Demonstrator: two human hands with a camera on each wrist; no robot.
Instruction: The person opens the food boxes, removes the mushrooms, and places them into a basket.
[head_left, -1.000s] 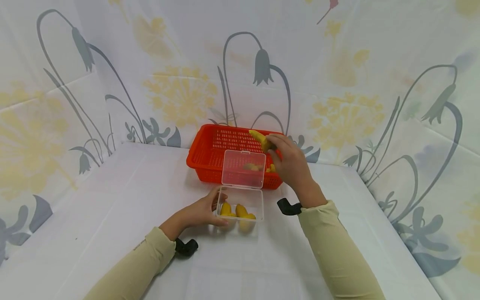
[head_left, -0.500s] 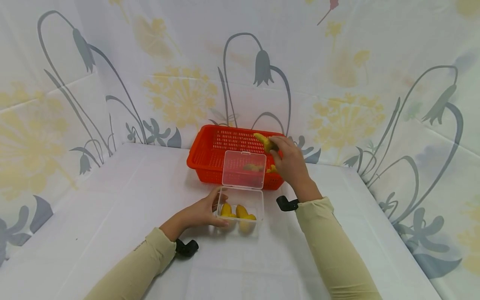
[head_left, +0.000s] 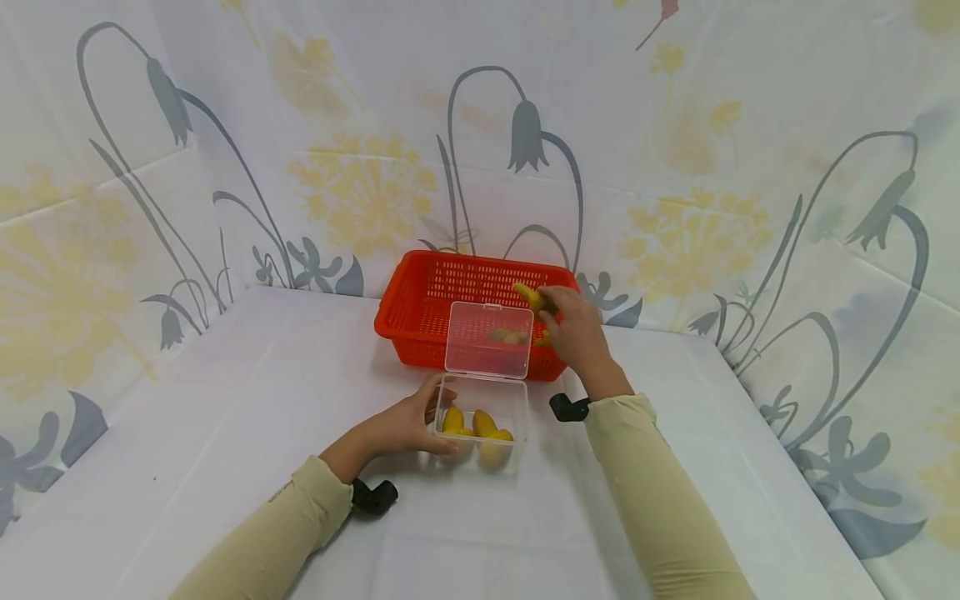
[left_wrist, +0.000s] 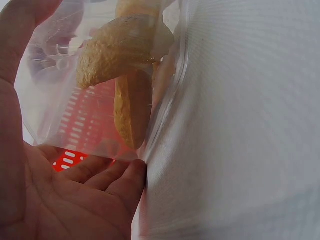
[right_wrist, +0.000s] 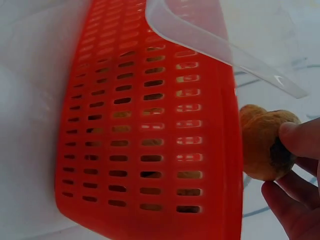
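Note:
My left hand [head_left: 407, 423] grips the left side of a clear plastic box [head_left: 517, 408], thumb at the front and fingers behind. Inside lie a few small yellow gourds [head_left: 483, 422], seen through the wall in the left wrist view as a bumpy gourd [left_wrist: 107, 52]. The box's hinged lid [head_left: 489, 337] stands raised against the red basket [head_left: 423, 348]. Over the basket's right end, my right hand [head_left: 577, 329] pinches a yellow, long-necked gourd [head_left: 531, 297] by its dark, rounded end. In the right wrist view this gourd [right_wrist: 260, 140] shows just past the basket rim.
Several more yellow gourds [head_left: 507, 336] lie in the right part of the basket, partly behind the lid. A white cloth [head_left: 315, 358] covers the table, and a flower-printed curtain [head_left: 360, 192] rises close behind the basket.
My right hand has moved down and slightly right with the gourd, lower over the basket's right end. The left hand and the box stay in place.

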